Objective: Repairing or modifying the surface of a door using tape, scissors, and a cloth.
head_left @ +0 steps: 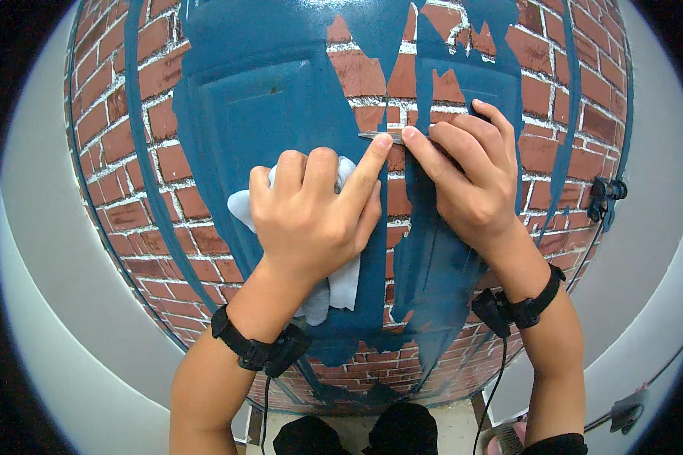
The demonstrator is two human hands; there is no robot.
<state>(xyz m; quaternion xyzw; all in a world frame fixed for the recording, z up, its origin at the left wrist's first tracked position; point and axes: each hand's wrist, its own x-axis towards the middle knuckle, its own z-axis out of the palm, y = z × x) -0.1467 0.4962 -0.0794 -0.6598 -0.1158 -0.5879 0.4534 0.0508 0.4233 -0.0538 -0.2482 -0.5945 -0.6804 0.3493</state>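
Observation:
In front of me is a blue panelled surface (254,114), with a brick-patterned layer (535,155) showing through ragged gaps. My left hand (311,208) is closed on a crumpled pale blue-grey cloth (344,284) pressed to the surface. Its index finger stretches up to a thin, flat, greyish blade-like piece (369,135). My right hand (470,174) meets the same piece from the right, index fingertip at its end and the other fingers curled. Between the fingertips the piece lies nearly level; its far end is partly hidden.
At the right edge sits a black latch-like fitting (607,199). Black straps (239,345) with cables circle both wrists. Below are two dark shapes, likely my feet (402,428), and a pink brush-like object (505,441). Pale walls (660,136) flank the surface.

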